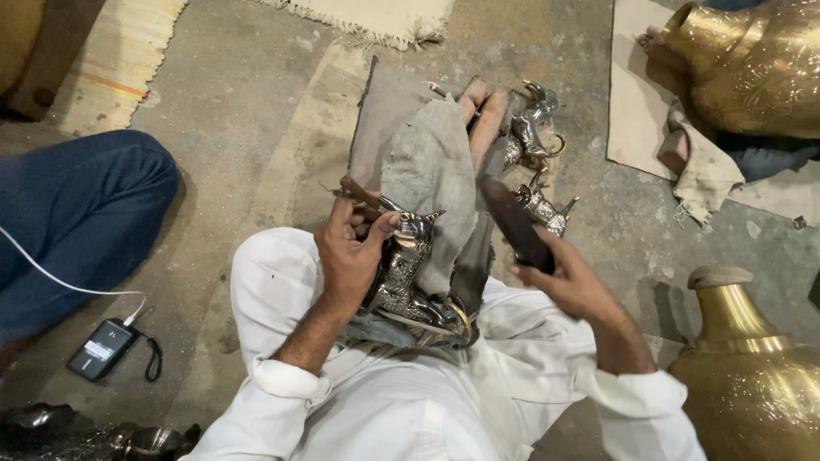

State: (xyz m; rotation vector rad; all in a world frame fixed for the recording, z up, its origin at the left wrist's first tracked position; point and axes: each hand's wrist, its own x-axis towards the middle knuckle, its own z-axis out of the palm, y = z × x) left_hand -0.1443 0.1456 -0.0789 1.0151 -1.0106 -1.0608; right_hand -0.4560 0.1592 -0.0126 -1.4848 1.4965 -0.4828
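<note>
White-sleeved lap, bearing a silver-toned animal figurine (406,269) lying lengthwise away from the body; left hand (352,252) touching its head end, fingers pinched on a thin wooden-handled tool (363,195); right hand (571,277), just beside, clenched around a dark mallet (515,224)

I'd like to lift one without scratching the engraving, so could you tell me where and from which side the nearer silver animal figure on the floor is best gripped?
Probably around the body of the nearer silver animal figure, coming from above on its far side. It lies on its side on the floor, thin legs and curled tail sticking out, so the trunk is the sturdiest part. The right hand and its dark tool crowd the near side.
</note>
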